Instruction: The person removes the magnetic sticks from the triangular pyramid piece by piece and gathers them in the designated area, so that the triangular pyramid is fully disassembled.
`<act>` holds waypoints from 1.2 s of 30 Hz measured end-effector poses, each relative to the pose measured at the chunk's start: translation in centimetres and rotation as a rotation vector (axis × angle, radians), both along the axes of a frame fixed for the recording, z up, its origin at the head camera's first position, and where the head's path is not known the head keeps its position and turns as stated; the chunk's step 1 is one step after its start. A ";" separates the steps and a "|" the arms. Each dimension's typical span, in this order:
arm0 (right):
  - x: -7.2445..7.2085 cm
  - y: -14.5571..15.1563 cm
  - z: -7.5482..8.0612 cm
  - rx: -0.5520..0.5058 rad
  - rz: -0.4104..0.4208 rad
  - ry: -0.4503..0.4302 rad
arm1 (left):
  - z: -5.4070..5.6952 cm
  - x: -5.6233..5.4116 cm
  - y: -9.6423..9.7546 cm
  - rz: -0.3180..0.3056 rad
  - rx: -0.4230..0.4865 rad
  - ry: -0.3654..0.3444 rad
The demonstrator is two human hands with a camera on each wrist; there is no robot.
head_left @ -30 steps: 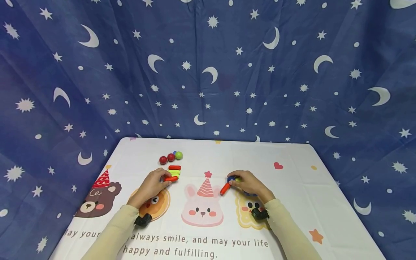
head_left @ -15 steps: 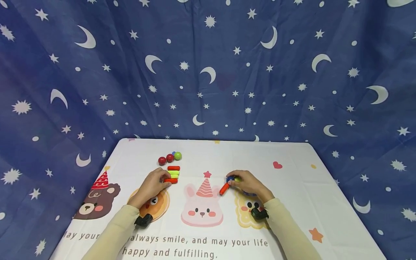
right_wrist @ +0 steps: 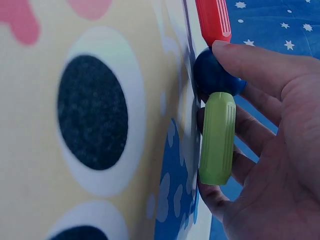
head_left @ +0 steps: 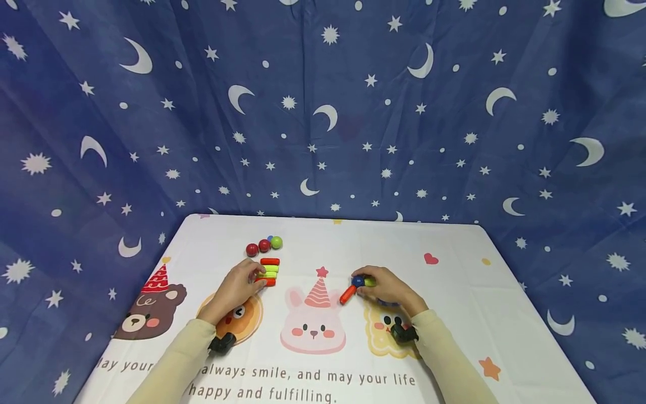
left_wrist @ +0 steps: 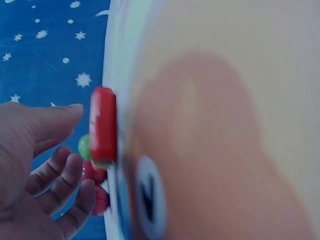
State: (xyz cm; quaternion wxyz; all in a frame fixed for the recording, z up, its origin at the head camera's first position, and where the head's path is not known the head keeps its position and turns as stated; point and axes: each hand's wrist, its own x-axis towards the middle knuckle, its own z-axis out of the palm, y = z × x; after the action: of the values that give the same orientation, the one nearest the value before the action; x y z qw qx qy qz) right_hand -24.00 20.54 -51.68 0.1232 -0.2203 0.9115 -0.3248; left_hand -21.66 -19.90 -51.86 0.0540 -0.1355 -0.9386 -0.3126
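In the head view my left hand [head_left: 239,288] is at a row of short rods: a red rod [head_left: 270,261] at the far end, yellow-green rods [head_left: 271,269] between, and a nearer red rod [left_wrist: 103,125]. The left wrist view shows the thumb and loosely bent fingers apart from that nearer rod. My right hand [head_left: 386,286] pinches a dark blue ball [head_left: 358,281] between thumb and fingers. Joined or touching at the ball are a red rod [head_left: 347,294], angled toward me, and a green rod [right_wrist: 218,139], partly under the hand in the head view.
Behind the rods lie two red balls [head_left: 258,247], a green ball [head_left: 276,242] and a partly hidden blue ball [head_left: 270,238]. The table [head_left: 323,381] has a printed white cover. A blue star-patterned curtain [head_left: 323,146] hangs behind it.
The nearer red rod, first tilted in my left fingers, now lies in line with the row, and those fingers have loosened. My right fingers have shifted slightly, so more of the blue ball shows.
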 end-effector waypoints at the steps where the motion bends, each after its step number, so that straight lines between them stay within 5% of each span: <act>1: 0.0 0.0 0.0 0.001 0.001 0.005 | 0.1 0.1 0.1 -0.001 0.013 0.013; 15: 0.2 0.3 -0.6 0.049 -0.053 0.017 | 1.9 1.2 4.0 -0.071 0.149 0.023; 24: 0.5 -0.4 -1.5 0.009 -0.055 0.006 | 1.8 1.6 7.2 -0.133 0.188 -0.015; 36: -0.1 -0.2 -0.9 0.013 -0.061 0.031 | 0.8 1.7 12.4 -0.291 0.226 -0.103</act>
State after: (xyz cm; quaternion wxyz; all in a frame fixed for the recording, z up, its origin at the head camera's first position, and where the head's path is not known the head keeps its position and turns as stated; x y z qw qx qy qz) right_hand -24.07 20.39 -52.59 0.1003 -0.1965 0.9218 -0.3188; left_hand -20.01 -7.54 -51.06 -0.0248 -0.2466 -0.8696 -0.4270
